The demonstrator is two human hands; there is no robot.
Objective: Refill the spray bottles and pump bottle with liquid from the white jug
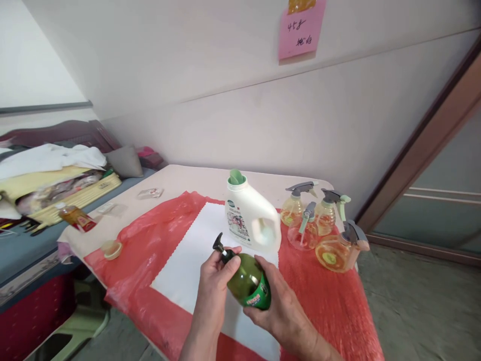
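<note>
I hold a green pump bottle (248, 284) tilted over a white cloth (195, 250). My left hand (215, 286) is closed around its black pump head and neck. The bottle's body and base rest in my right hand (278, 306), whose fingers wrap around them. Just behind stands a white detergent jug (251, 215) with its cap off and a green spout showing.
The cloth lies on a red plastic sheet (150, 240) covering a small table (195, 178). Several spray bottles (319, 225) cluster at the table's right. A round lid (111, 249) and a small bottle (75, 216) lie at the left. A cluttered bed (45, 170) is at far left.
</note>
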